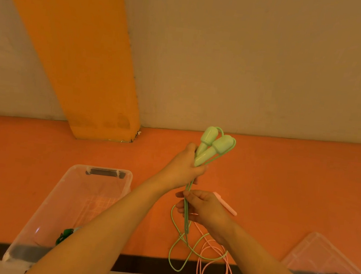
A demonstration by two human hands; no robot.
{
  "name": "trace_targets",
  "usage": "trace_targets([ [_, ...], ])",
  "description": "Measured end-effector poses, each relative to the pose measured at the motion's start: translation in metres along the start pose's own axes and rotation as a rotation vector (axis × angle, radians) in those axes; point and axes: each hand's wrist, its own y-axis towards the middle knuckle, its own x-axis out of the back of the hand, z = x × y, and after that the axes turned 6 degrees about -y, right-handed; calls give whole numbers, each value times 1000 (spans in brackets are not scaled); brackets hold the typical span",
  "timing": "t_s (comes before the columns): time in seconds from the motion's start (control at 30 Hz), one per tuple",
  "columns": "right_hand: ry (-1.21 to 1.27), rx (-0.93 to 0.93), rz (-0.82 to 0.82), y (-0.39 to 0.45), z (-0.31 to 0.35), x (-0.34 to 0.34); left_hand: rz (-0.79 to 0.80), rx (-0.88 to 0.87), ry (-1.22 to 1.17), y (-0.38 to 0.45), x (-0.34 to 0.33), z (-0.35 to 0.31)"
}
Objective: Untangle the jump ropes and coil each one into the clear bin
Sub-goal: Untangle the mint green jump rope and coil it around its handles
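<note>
Clear plastic makes up the bin at the lower left of the head view, standing on an orange table with a dark latch on its far rim. Inside it, near the front, lies a dark green rope, partly hidden by the left forearm; the pale pink grid of the bin floor shows through further back. A 2nd clear plastic piece, lid or bin I cannot tell, sits at the lower right edge of the table.

The left hand is raised above the table, its fingers curled tight round the 2 light green handles, which stick up side by side past the thumb. The light green rope runs down from that fist in doubled strands. The right hand, just below, pinches those strands between thumb and curled fingers. Beneath it the green rope hangs in loose loops over the table's front edge.

A pink rope lies in loops under the right wrist and trails off the front edge. Its pink handle rests on the table just behind the right hand.
</note>
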Motion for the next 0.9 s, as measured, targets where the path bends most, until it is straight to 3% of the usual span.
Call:
trace_targets([
  [0.27,8,1,-5,1,2,4,15,8,-132,-1,-5,-3],
  [0.9,-108,18,-18,3,14,19,-137,-107,194,6,19,6],
])
